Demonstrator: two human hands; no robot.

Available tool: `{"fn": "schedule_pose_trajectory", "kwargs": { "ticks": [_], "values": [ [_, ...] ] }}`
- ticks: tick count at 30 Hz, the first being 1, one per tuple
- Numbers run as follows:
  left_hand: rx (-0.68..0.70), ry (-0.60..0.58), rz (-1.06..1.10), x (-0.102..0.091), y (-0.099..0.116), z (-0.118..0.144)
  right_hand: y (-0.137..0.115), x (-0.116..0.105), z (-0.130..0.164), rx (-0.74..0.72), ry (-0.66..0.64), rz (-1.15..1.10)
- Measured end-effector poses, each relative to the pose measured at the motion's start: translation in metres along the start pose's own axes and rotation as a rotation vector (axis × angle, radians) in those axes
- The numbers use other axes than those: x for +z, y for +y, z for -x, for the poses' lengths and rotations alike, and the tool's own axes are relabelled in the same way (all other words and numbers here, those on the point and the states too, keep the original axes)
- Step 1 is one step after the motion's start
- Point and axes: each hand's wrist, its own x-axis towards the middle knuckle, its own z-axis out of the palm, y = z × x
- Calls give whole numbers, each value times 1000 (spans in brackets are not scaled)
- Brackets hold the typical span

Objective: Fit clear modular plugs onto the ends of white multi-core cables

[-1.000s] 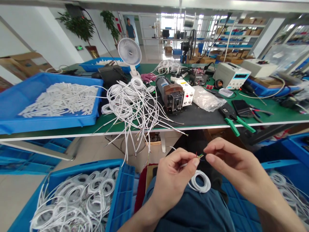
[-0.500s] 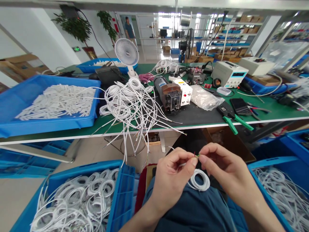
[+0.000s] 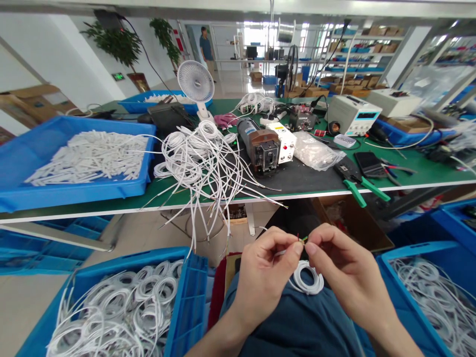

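Observation:
My left hand pinches the end of a white coiled cable that hangs in a small loop over my lap. My right hand pinches the thin coloured wires sticking out of that cable end, fingertip to fingertip with the left. Both hands are held below the front edge of the green workbench. A tangled pile of white cables lies on the bench, with ends drooping over its edge.
Blue crates of coiled white cables stand at my left and right. On the bench: a blue tray of white strips, a small machine, a white fan, green-handled pliers, a power supply. A person stands far back.
My right hand has closed in on the left, its fingertips now pinching the coloured wire ends. The view has shifted slightly.

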Motion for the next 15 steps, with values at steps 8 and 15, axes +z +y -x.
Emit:
{"fn": "schedule_pose_trajectory", "kwargs": {
  "ticks": [8, 15],
  "values": [
    [-11, 17, 67, 4, -1, 0, 12, 8, 12, -22, 21, 9],
    [-19, 46, 58, 7, -1, 2, 16, 6, 14, -81, 25, 102]
  ]
}}
